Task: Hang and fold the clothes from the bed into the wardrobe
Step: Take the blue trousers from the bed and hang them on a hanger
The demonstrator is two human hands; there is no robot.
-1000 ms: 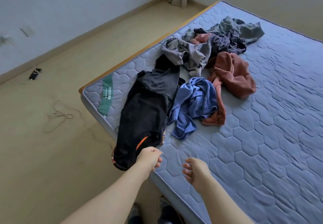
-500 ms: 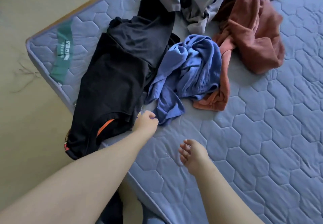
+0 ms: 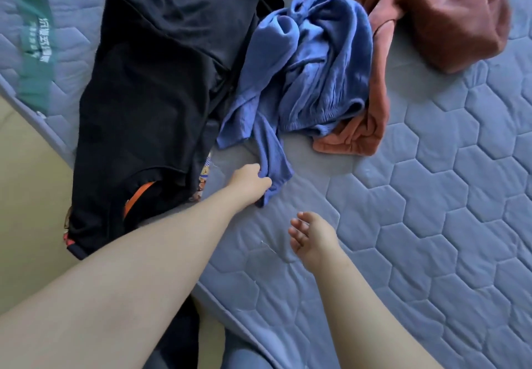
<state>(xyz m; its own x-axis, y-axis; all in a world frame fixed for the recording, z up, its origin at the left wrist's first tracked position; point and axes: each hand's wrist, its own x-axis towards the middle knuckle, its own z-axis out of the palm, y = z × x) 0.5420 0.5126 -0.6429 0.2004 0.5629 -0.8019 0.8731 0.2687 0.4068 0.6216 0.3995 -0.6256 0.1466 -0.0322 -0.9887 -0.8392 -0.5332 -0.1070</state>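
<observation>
Left hand [image 3: 252, 180]: arm outstretched, pinching blue garment [image 3: 311, 75] (near corner).
Right hand [image 3: 312, 237]: near garment, fingers loosely curled, empty.

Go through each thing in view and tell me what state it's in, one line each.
Blue garment: crumpled on the mattress, near corner gripped by the left hand.
Black garment: spread out, near end hanging over the mattress edge.
Rust-red garment: bunched up, one part tucked under the blue garment.
Right hand: loosely curled, holding nothing.
</observation>
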